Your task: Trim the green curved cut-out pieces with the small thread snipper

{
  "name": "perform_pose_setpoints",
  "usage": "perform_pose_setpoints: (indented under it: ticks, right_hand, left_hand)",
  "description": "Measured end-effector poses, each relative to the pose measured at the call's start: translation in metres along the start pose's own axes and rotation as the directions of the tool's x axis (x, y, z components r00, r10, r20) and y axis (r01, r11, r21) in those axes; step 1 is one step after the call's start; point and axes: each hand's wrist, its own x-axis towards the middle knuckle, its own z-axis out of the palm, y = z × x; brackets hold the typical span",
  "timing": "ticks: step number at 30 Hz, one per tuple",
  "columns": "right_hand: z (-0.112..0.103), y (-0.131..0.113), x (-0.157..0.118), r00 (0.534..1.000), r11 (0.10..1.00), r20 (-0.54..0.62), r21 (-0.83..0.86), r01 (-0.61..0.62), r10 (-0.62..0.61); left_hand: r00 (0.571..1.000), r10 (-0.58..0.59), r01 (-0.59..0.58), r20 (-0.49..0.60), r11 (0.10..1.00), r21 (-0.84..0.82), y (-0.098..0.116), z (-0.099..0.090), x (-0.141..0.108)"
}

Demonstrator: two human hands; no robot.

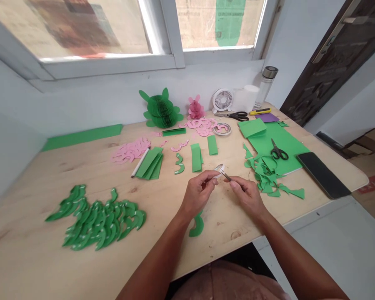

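Near the table's front middle, my left hand (200, 192) is closed on a roll of white tape (219, 168), pinched between thumb and fingers. Just to its right, my right hand (245, 195) holds a thin dark tool (226, 176), its tip touching or close to the tape; the tool's type is hard to tell. A curved green paper piece (197, 226) lies below my left hand, partly covered by it. Off to the left spreads a pile of curved green pieces (100, 225) with small white strips on them. Green paper scraps (268, 175) lie right of my right hand.
Folded green strips (150, 163) and pink cutouts (133, 150) lie beyond my hands. Green (161, 110) and pink (195, 109) paper figures stand by the wall, near a small fan (222, 100). Scissors (278, 151), a phone (323, 175) and a glass bottle (265, 88) are at right.
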Motion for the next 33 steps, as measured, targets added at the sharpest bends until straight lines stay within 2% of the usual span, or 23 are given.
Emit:
perform_pose_setpoints:
  ticks: [23,33]
  right_hand:
    - [0.0023,0.0057,0.0,0.995,0.997,-0.085,-0.041,-0.062,0.058]
    - [0.003,0.0023,-0.0003,0.999,0.998,-0.042,-0.062,-0.028,0.026]
  left_hand:
    - [0.999,-0.042,0.042,-0.004,0.999,0.001,-0.0001,0.0004,-0.0004]
    - [1.0,-0.001,0.001,-0.001,1.0,0.014,0.0012,0.0014,-0.0005]
